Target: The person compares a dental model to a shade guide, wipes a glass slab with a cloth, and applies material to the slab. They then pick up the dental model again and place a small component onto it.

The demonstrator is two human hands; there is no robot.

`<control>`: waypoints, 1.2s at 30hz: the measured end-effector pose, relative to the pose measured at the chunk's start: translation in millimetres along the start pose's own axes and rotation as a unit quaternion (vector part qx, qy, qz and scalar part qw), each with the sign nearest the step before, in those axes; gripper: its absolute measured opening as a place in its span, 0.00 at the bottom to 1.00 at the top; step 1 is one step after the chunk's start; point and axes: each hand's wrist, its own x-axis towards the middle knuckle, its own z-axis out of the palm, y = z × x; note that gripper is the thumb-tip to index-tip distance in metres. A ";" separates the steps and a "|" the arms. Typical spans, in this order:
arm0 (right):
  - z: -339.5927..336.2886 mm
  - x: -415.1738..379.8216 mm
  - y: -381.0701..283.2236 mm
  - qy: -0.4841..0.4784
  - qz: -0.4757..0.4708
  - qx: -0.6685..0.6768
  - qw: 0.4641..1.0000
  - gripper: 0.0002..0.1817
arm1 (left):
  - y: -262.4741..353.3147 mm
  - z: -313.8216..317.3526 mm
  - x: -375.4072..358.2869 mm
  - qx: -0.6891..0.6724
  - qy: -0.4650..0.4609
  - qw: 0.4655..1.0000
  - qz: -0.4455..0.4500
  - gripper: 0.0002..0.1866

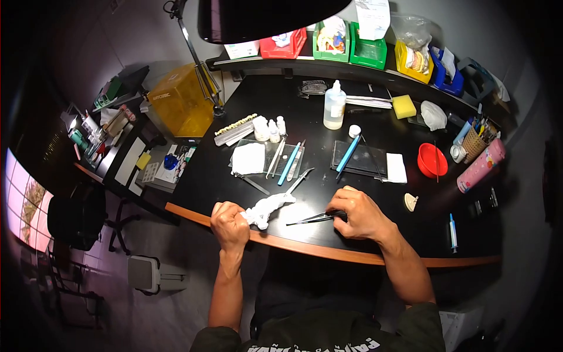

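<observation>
My left hand (230, 226) is closed in a fist at the desk's front edge, with one end of a crumpled white tissue (268, 209) in it. The rest of the tissue lies on the black desktop, and a slim metal tool (301, 180) touches or lies just beyond its far end. To the right, my right hand (360, 216) rests low over the desk, its fingers closed on dark tweezers (311, 220). The tweezers' tips point left, toward the tissue. Another thin dark tool (253, 184) lies beyond my left hand.
Beyond my hands lie a glass slab (281, 151) with blue-handled tools and a dark tray (359, 157). A clear bottle (334, 108) stands behind them. At right are a red bowl (431, 159), a syringe (453, 233) and a dental cast piece (411, 203). A lamp (270, 20) hangs overhead.
</observation>
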 end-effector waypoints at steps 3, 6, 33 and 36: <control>-1.6 -0.5 -0.2 -0.007 0.011 0.010 1.000 0.11 | -0.1 -5.7 1.3 -0.001 -0.036 0.999 -0.003 0.08; -4.1 -0.3 -1.6 -0.010 0.011 0.019 1.000 0.11 | 22.5 -8.8 2.9 0.055 -0.055 0.996 0.033 0.08; -3.1 -6.0 -1.6 -0.045 0.052 0.020 0.997 0.15 | 30.7 9.6 -1.9 0.050 -0.110 0.993 0.004 0.03; -5.9 -6.4 -1.6 -0.050 0.051 0.014 0.997 0.14 | 34.9 10.1 -1.4 0.058 -0.099 0.993 0.010 0.03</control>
